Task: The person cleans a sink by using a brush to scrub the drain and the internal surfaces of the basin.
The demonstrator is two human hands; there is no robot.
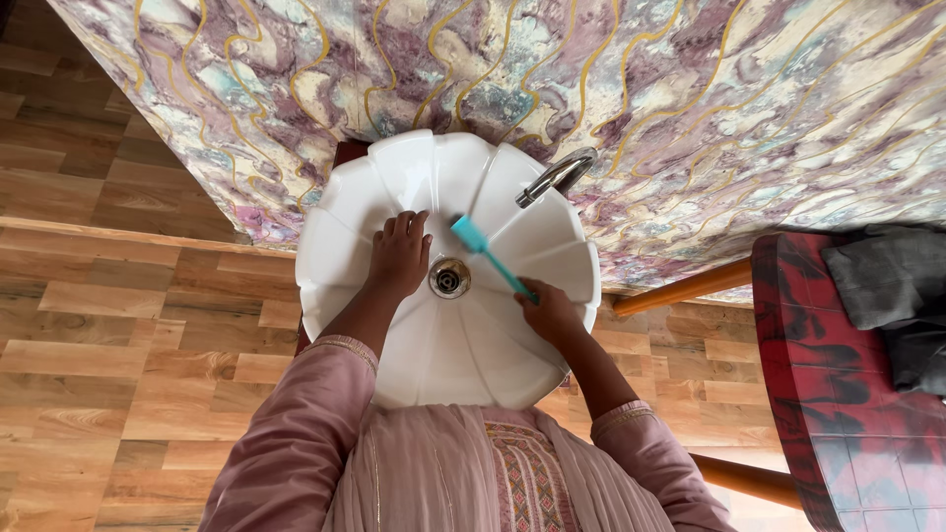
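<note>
The right hand (550, 311) has its grip pinched around the handle of a teal brush (490, 256), whose head rests against the inner wall of the white scalloped sink (394, 167), just above and right of the metal drain (449, 278). The left hand (399, 254) lies flat inside the bowl with its fingers pressed together, palm on the porcelain just left of the drain, holding nothing. A chrome tap (557, 175) juts over the sink's upper right rim. Behind the sink runs a marbled purple and gold wall (749, 108). Pink sleeves (296, 433) cover both arms. A red stool (838, 394) with a grey cloth (882, 271) on it stands well to the right, on the wooden floor (128, 335)
</note>
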